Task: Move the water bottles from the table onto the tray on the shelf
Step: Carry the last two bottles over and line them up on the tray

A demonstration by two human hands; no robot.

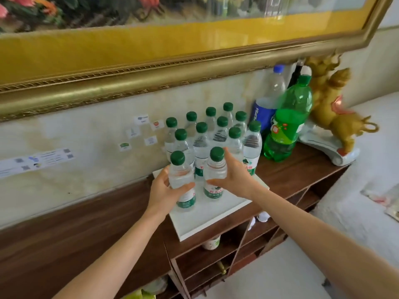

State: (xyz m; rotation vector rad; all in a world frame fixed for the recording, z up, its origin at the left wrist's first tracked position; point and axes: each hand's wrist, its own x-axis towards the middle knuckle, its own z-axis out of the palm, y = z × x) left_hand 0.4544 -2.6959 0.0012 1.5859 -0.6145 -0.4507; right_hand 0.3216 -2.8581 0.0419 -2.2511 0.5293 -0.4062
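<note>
Ten bottles [216, 130] fill the tray [207, 219] toward twelve o'clock; left hand [166, 190] and right hand [235, 178] each clasp another, landing at six o'clock; table unseen.

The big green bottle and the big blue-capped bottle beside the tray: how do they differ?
The green bottle is tinted green plastic with a green cap and green label and leans left; the blue-capped bottle is clear, with a blue label, and stands straighter. The green bottle is nearer the camera and partly hides the blue-capped bottle. Both stand off the tray, right of the water bottles, and tower over them.
</note>
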